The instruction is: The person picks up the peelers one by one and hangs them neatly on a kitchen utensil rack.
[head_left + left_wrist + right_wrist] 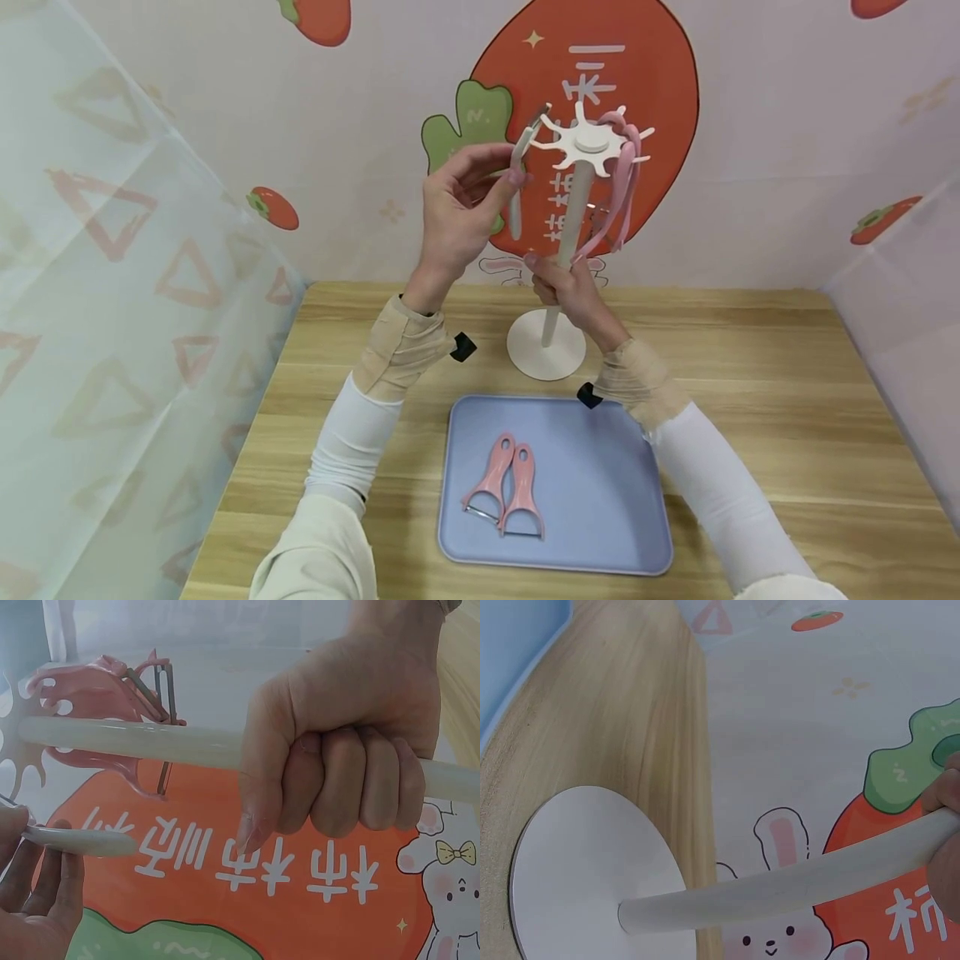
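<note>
My left hand point(463, 204) pinches a white-handled peeler point(516, 208) between thumb and fingers, its metal end up beside a left prong of the white rack top point(585, 143). Lower down, my right hand point(573, 293) grips the pole point(576, 208) of this stand, fingers wrapped round it, as the left wrist view also shows. Pink peelers point(621, 187) hang from prongs on the right side of the rack, their blades point(166, 694) near the pole. The round white base point(546, 367) sits on the table.
A blue tray point(600, 492) lies in front of the stand, with two pink peelers point(510, 483) side by side on its left part. Behind the wooden table point(750, 400) rises a wall point(772, 150) printed with orange fruit.
</note>
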`<state>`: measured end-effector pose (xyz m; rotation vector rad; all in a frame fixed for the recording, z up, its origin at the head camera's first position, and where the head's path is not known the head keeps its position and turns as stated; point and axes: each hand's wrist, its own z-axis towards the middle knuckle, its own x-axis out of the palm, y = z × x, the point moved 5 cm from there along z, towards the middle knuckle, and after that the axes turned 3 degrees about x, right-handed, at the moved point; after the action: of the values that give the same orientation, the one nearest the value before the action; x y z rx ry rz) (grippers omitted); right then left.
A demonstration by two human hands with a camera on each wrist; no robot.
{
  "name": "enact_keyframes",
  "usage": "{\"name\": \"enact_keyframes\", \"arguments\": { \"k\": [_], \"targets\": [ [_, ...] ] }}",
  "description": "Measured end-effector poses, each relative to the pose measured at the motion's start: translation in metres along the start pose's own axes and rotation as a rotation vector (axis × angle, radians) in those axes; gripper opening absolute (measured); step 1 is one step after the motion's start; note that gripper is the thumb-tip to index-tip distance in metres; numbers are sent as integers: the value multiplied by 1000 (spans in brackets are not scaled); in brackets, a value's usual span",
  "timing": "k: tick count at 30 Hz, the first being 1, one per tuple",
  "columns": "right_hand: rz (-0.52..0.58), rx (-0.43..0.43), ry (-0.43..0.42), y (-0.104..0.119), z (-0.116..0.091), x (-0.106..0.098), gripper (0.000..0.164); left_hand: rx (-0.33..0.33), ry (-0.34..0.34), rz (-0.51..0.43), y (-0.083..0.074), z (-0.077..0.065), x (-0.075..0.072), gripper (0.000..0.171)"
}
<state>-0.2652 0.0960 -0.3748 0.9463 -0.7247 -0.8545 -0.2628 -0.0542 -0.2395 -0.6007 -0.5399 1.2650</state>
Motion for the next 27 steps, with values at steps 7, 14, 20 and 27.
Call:
{"name": "enact_keyframes", "arguments": {
  "k": [7,14,20,27],
  "targets": [
    [-8,2,5,-1,0,-1,51,-12,-14,0,2,1,-2,32],
    [-17,-5,6,2,0,1,50,0,-6,-14,3,5,1,33],
    [-4,-5,-1,1,2,2,45,3,-9,-32,2,6,6,32],
    [-8,3,-8,1,1,0,48,-45,-1,-18,4,4,11,31]
  ]
}}
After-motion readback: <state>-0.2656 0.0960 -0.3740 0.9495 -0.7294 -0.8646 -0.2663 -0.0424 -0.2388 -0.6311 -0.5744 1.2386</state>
